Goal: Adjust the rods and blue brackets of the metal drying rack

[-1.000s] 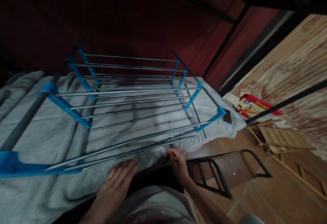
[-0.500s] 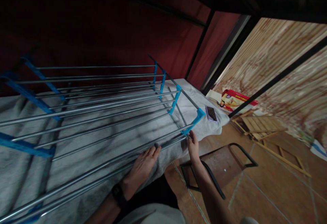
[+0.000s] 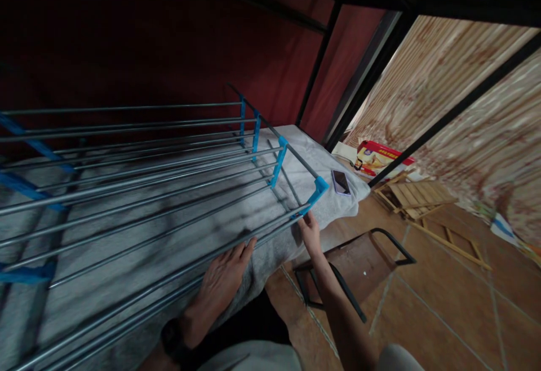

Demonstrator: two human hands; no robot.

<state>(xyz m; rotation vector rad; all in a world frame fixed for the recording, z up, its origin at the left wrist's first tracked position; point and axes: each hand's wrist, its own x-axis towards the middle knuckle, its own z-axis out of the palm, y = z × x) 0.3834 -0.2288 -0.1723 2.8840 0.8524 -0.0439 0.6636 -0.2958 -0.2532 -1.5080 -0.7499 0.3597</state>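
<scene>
A shoe rack of grey metal tubes (image 3: 169, 201) with blue plastic connectors (image 3: 278, 162) lies across a grey blanket (image 3: 291, 247). My left hand (image 3: 226, 275) rests over the front tubes, its fingers close together and curled onto a metal tube (image 3: 143, 296). Farther right, my right hand (image 3: 310, 233) pinches the end of that tube beside the corner connector (image 3: 316, 195). The fingertips and the connector partly hide the joint, so I cannot tell whether the tube sits in its socket.
A phone (image 3: 340, 182) lies on the blanket beyond the rack's corner. Below stands a brown chair (image 3: 359, 264) with a black frame. Folded wooden furniture (image 3: 422, 199) and a red-and-yellow box (image 3: 384, 159) are at the right. Black bars (image 3: 321, 61) frame the bed.
The view has shifted, so the rack and blanket sit farther left. My right hand and the tube end are closer to the corner connector. Both hands stay at the front tubes.
</scene>
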